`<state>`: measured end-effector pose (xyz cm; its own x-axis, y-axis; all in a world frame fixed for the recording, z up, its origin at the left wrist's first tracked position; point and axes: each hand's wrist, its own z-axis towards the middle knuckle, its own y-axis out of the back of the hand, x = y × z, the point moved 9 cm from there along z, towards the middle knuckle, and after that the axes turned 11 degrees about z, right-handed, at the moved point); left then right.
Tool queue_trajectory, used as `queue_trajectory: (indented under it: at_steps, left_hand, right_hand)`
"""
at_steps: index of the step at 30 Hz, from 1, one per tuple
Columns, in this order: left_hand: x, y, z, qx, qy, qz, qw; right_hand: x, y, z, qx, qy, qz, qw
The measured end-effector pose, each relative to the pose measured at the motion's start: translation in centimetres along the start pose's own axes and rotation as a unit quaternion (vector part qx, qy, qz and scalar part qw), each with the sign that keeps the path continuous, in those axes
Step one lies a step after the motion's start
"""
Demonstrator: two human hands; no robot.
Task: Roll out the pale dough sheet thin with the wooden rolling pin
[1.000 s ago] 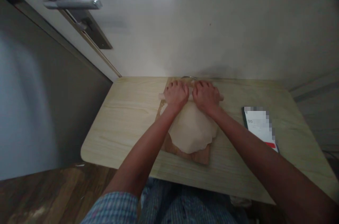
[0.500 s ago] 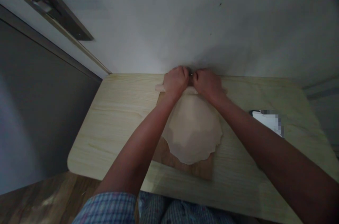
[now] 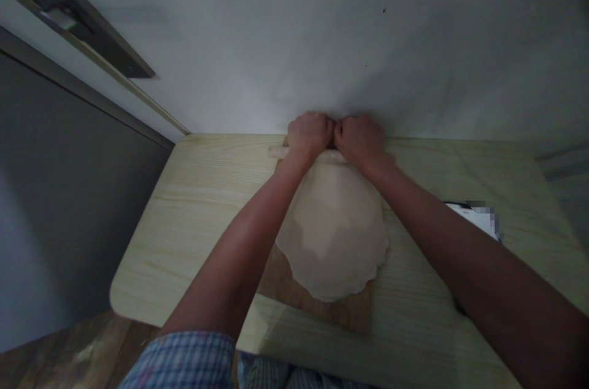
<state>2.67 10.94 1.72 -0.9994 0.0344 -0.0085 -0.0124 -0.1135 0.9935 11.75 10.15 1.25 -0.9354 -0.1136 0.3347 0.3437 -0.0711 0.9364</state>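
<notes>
A rolling pin [image 3: 277, 152] lies crosswise at the far end of a wooden board, its left end and a short middle stretch showing. My left hand [image 3: 311, 133] is closed over it, and my right hand [image 3: 360, 138] is closed over it close by, the knuckles almost touching. Below the pin, a wide, thin sheet of dough [image 3: 334, 232] with a wavy edge covers most of the board [image 3: 313, 301]. The dough reaches past the board's right side. My fingertips are hidden beneath the fists.
The pale wood table [image 3: 197, 211] meets a wall [image 3: 276, 39] just beyond my hands. A phone-like white and dark item [image 3: 473, 217], partly blurred out, lies to the right, partly behind my right forearm. A door handle [image 3: 64, 16] is at upper left.
The view has shifted slightly, so the table and the dough appear a little lower. Both hands stay on the rolling pin at the far end of the dough.
</notes>
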Motion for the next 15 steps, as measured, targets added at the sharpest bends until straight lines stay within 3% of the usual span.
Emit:
queue_trajectory:
  at_steps: [9,15]
  left_hand:
    - [-0.6,0.7,0.8,-0.002,-0.018,0.021,1.000]
    - [-0.5,0.4,-0.6,-0.024,-0.021,0.010,0.999]
  right_hand:
    - [0.2,0.7,0.8,-0.013,-0.004,-0.009,1.000]
    - [0.3,0.8,-0.5,-0.023,-0.008,-0.008,1.000]
